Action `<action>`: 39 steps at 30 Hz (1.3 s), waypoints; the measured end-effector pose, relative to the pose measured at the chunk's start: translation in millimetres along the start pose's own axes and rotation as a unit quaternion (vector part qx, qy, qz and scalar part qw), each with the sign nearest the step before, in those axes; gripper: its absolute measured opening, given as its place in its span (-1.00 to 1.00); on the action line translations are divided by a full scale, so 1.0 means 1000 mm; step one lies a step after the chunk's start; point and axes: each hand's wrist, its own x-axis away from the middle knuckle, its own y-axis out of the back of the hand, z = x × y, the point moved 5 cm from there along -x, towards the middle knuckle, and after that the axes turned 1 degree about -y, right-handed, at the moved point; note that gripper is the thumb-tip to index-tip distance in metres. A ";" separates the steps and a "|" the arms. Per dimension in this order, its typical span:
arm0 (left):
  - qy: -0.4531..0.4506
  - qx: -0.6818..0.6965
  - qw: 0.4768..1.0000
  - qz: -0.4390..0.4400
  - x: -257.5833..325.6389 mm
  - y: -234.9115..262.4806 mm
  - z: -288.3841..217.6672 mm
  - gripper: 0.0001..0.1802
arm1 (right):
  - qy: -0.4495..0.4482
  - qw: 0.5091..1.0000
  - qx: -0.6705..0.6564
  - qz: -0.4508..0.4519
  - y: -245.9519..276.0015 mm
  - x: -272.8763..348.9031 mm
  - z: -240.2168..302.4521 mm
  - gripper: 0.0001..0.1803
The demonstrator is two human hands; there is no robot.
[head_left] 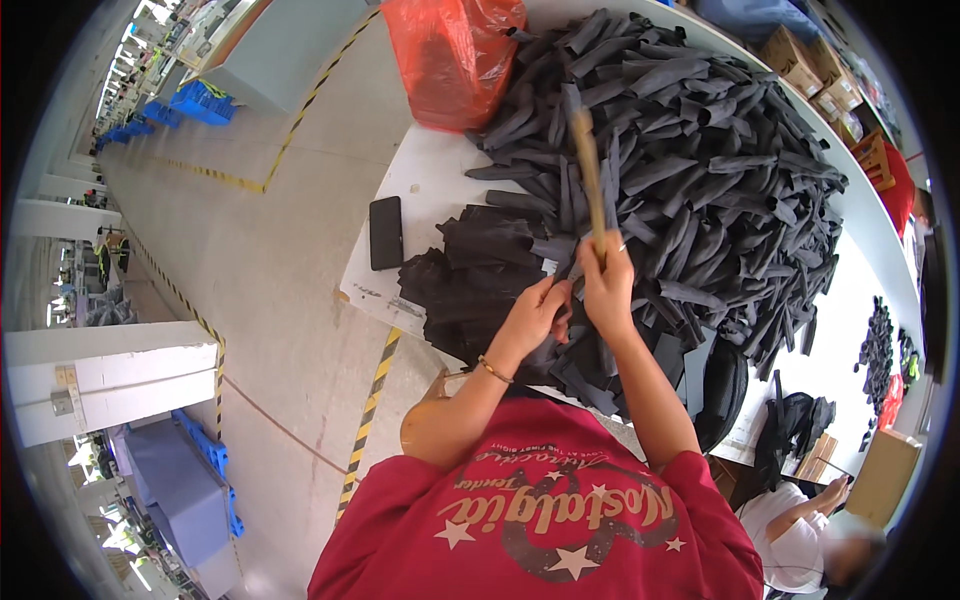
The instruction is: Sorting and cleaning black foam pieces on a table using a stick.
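Right hand [607, 283] grips wooden stick [588, 170] upright above black strips [700, 150].

A black phone [386, 232] is seen lying at the bench's [425, 180] nine o'clock edge. A red plastic bag [452, 55] is set at twelve o'clock, and blue crates [203, 102] are stacked beyond.

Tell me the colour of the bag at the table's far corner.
Translucent red-orange bag, seen in the head view.

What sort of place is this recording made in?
Most likely a factory or workshop floor. A white table carries a big heap of black fabric strips, the concrete floor has yellow-and-black striped tape, and blue crates stand further back.
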 end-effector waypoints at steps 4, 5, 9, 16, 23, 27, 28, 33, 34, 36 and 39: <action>-0.046 0.054 0.992 -0.102 0.004 0.006 -0.027 -0.64 | 0.029 0.998 0.002 -0.060 -0.045 -0.044 0.013 -0.94; -0.063 0.076 0.987 -0.124 0.005 0.011 -0.036 -0.62 | 0.057 0.995 0.002 -0.079 -0.054 -0.054 0.021 -0.94; -0.047 0.051 0.989 -0.128 0.022 0.035 -0.005 -0.66 | 0.051 0.976 0.016 -0.210 -0.073 -0.132 0.001 -0.83; -0.308 -0.539 0.769 -0.152 -0.020 0.091 -0.043 -0.71 | -0.037 0.990 0.082 -0.111 -0.036 -0.211 -0.020 -0.63; -0.256 -0.631 0.732 -0.024 -0.069 0.121 -0.025 -0.87 | -0.054 0.985 0.155 0.046 0.039 -0.031 -0.076 -0.85; -0.195 -0.471 0.860 -0.021 -0.069 0.131 -0.044 -0.86 | 0.054 0.944 0.304 0.120 0.080 0.032 -0.048 -0.84; -0.194 -0.469 0.862 -0.016 -0.068 0.127 -0.049 -0.87 | 0.066 0.928 0.334 0.149 0.084 0.041 -0.045 -0.83; -0.180 -0.461 0.869 -0.007 -0.056 0.110 -0.063 -0.85 | 0.090 0.924 0.341 0.145 0.096 0.056 -0.036 -0.81; -0.178 -0.456 0.872 -0.004 -0.054 0.104 -0.065 -0.86 | 0.095 0.918 0.352 0.154 0.096 0.058 -0.038 -0.78; -0.178 -0.453 0.874 -0.004 -0.047 0.092 -0.067 -0.86 | 0.104 0.913 0.361 0.162 0.090 0.059 -0.039 -0.75; -0.241 -0.475 0.843 0.078 -0.036 0.049 -0.059 -0.88 | 0.117 0.928 0.311 0.168 0.054 0.061 -0.032 -0.68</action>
